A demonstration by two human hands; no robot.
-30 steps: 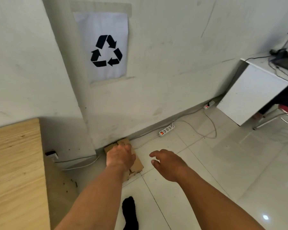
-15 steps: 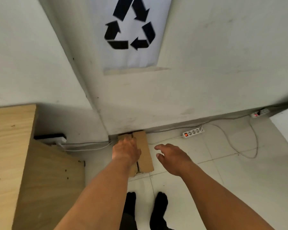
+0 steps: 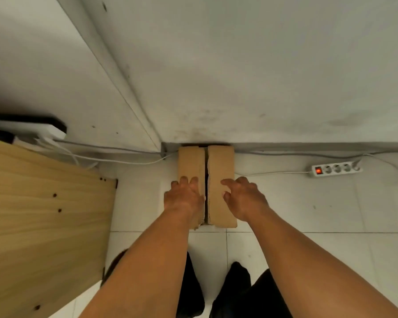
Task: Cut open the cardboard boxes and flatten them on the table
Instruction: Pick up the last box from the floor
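White tiled floor (image 3: pixel 296 210) at the foot of a grey wall (image 3: pixel 239 76). Wooden surface (image 3: pixel 44 214) at left, power strip (image 3: pixel 336 169) at right with its switch lit. Cardboard box (image 3: pixel 221 161) on the floor, its far end against the wall, top flaps parted by a narrow slit. Hands apart: left hand (image 3: pixel 184 198) lies on the left flap, thumb hidden, grip cannot be told. Right hand (image 3: pixel 244 198) is spread, fingers loose, over the right flap.

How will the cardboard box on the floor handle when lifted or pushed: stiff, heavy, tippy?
Top flaps of the cardboard box are parted along a ragged seam, so they'd probably flex. Likely light, though contents are hidden. Resting flat on glossy floor tile, it should slide, not tip.
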